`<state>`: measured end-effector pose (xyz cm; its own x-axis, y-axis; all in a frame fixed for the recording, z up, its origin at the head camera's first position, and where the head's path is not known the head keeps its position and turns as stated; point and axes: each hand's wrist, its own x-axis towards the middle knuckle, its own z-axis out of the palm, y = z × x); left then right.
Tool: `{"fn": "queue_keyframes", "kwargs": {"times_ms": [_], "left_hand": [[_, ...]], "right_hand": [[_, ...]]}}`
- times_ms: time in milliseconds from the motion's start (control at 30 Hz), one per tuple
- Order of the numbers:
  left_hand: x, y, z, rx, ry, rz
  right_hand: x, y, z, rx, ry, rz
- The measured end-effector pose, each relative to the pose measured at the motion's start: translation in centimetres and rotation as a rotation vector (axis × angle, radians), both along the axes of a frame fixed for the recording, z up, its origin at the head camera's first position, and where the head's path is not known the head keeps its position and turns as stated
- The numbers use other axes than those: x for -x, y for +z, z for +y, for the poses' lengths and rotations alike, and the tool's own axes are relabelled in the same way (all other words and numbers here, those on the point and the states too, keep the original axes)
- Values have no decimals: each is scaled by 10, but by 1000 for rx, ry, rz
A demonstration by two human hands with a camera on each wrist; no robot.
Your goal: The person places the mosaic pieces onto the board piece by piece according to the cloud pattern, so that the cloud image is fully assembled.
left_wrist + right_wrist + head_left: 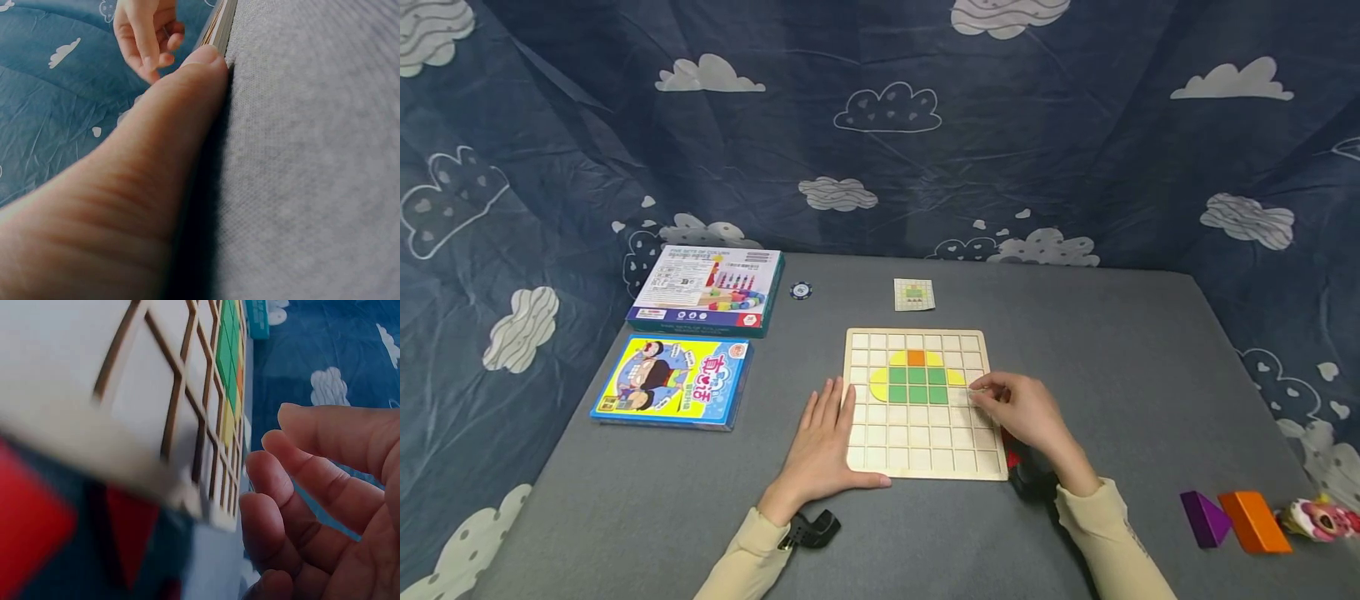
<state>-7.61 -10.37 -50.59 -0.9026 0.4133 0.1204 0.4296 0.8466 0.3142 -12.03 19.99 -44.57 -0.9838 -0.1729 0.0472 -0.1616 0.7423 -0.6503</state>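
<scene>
A light wooden grid board (898, 437) lies flat on the table. Green square tiles (917, 395) form a block in its upper half, below an orange tile (916, 358). Yellow pieces (955, 377), some with curved edges, sit around them. My left hand (820, 442) rests at the board's left side, fingers straight along it, the thumb at the front edge. Over the board's right edge hovers my right hand (1022, 408), near the rightmost yellow piece. Its fingers (294, 450) are loosely bent, and nothing shows between them in the right wrist view.
A small patterned card (913, 294) and a poker chip (801, 290) lie beyond the board. Two boxes (700, 292) are at the left. Red pieces (128, 531) lie beside the board's right edge. Purple (1206, 518) and orange blocks (1255, 522) and a figurine (1322, 518) are far right.
</scene>
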Motion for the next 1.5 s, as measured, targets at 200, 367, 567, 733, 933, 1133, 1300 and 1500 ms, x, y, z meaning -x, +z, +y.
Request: {"fn": "queue_keyframes", "kwargs": {"times_ms": [200, 367, 567, 733, 933, 1133, 1300, 1500], "left_hand": [[0, 0, 0, -1, 1, -1], [1, 1, 0, 1, 1, -2], [1, 2, 0, -7, 3, -3], [1, 2, 0, -5, 3, 1], [1, 2, 1, -10, 1, 1], [1, 2, 1, -14, 1, 5], [1, 2, 1, -12, 1, 3], [0, 2, 1, -7, 5, -15]], "right_hand": [[-8, 0, 27, -6, -52, 50], [-14, -4, 46, -76, -107, 20], [-22, -1, 57, -133, -117, -60], [-25, -1, 60, -179, -139, -124], [-26, -6, 60, -183, -137, -146], [-24, -9, 61, -163, -134, -149], [-25, -9, 61, -147, -128, -139], [-28, -11, 63, -109, -112, -108]]}}
